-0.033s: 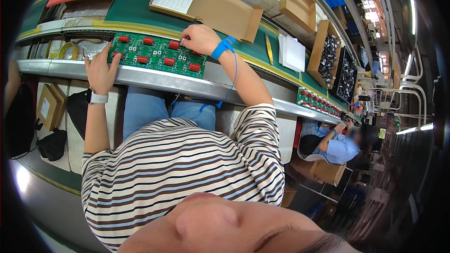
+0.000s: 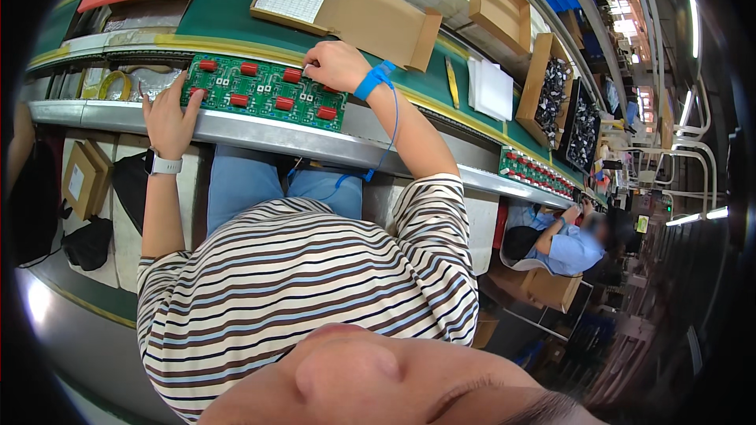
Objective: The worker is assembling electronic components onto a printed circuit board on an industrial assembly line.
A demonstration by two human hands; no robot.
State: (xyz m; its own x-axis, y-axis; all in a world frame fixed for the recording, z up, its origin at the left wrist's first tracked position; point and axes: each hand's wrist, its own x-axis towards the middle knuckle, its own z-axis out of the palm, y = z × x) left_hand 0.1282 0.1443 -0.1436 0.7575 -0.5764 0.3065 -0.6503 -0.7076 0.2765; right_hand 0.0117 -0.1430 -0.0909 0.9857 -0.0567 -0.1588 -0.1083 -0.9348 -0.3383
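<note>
Circuit board (image 2: 264,93): green, just beyond the silver rail (image 2: 268,127), between the two hands.
Board handling: probably light and stiff, with red components (image 2: 248,69) that could bend if pressed; its bare edges look the safest hold.
Left hand (image 2: 168,120): fingers spread and unclenched against the board's left end, forearm nearly straight ahead.
Right hand (image 2: 337,68): bent down over the upper right edge, fingers drawn together; whether they pinch anything is hidden, so I cannot tell.
Right wrist: wears a blue strap (image 2: 373,83).
</note>
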